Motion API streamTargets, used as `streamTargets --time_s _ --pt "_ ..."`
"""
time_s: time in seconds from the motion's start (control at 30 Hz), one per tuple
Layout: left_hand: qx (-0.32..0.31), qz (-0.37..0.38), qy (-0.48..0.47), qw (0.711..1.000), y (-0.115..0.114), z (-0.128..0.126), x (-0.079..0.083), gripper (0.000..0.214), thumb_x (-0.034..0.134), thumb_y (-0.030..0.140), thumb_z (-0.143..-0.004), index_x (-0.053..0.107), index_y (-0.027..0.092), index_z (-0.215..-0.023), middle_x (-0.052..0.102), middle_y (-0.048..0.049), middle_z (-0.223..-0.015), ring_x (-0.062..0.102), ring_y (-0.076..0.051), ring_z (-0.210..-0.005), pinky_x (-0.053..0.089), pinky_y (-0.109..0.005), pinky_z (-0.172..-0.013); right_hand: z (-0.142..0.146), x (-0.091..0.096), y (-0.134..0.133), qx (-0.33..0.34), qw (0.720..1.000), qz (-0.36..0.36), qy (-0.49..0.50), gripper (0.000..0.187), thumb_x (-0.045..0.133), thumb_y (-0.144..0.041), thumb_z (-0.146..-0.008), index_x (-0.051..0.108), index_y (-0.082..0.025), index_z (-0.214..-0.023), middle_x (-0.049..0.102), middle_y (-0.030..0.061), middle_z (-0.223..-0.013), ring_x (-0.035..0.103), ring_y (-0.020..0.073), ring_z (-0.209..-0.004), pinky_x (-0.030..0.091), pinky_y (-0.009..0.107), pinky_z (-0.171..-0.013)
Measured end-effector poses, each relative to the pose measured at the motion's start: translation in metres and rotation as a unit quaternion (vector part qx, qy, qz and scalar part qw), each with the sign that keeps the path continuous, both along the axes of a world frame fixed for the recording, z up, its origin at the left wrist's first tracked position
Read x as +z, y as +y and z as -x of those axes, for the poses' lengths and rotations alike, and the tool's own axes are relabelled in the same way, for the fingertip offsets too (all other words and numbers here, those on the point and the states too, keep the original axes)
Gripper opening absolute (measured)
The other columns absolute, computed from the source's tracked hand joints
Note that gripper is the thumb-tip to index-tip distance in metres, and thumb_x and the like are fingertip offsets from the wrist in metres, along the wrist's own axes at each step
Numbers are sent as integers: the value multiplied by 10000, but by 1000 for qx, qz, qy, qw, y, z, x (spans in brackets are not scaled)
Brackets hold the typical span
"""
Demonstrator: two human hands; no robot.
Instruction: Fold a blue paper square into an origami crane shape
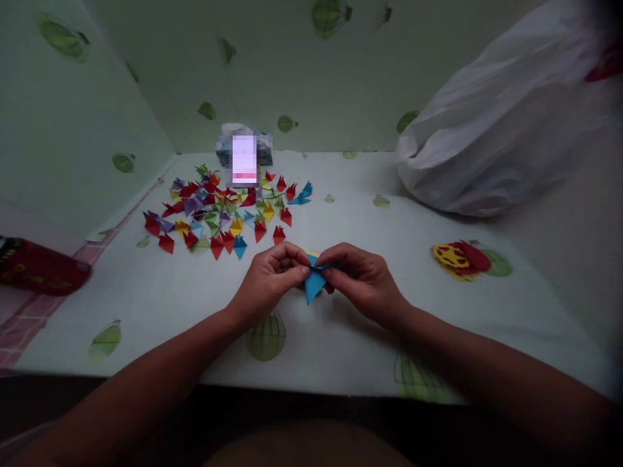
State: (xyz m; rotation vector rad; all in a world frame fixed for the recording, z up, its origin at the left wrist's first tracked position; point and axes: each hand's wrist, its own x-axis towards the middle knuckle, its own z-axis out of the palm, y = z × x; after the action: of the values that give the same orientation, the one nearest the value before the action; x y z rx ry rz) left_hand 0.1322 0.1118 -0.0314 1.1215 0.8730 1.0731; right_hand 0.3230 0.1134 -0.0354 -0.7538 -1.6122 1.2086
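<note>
Your table carries a white bag at the far right and a scatter of folded paper pieces at the far left. Nearer you, your left hand and right hand each pinch the blue paper tight between fingertips, its tip pointing down

blue piece: matt paper | tablecloth: smooth, printed | bag: thin wht plastic
</note>
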Motion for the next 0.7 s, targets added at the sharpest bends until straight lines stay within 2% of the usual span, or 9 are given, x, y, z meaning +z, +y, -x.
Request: streamTargets --time_s 0.17,0.4,0.53,0.7 --pt "-10 16 -35 999 0 1 -4 78 751 182 -786 693 165 -836 712 15 -700 681 -102 -632 563 -208 -642 -3 1 1 17 1000 7 8 136 634 -90 -863 747 -165 -876 667 -15 -705 616 72 -607 514 190 -584" --pt "4 -16 -4 1000 -1 3 -5 105 755 237 -829 707 168 -894 747 -10 -798 699 -117 -725 559 -225 -703 -4 3 1 20 999 36 15 124 651 -123 -878 763 -175 -886 692 -3 -727 644 90 -616 543 218 -601" --pt "8 -22 4 1000 0 2 -7 183 780 317 -838 712 168 -917 757 -27 -838 709 -135 -760 564 -241 -713 -4 0 1 14 1000 8 -6 135 643 -117 -881 762 -179 -892 681 -2 -708 641 104 -625 529 238 -605" --pt "20 -28 1 999 1 1 -9 171 796 300 -827 721 172 -913 754 -17 -838 696 -115 -751 554 -215 -699 -6 -2 5 25 999 -41 -14 181 629 -82 -889 773 -191 -892 685 7 -774 644 109 -680 519 254 -645"
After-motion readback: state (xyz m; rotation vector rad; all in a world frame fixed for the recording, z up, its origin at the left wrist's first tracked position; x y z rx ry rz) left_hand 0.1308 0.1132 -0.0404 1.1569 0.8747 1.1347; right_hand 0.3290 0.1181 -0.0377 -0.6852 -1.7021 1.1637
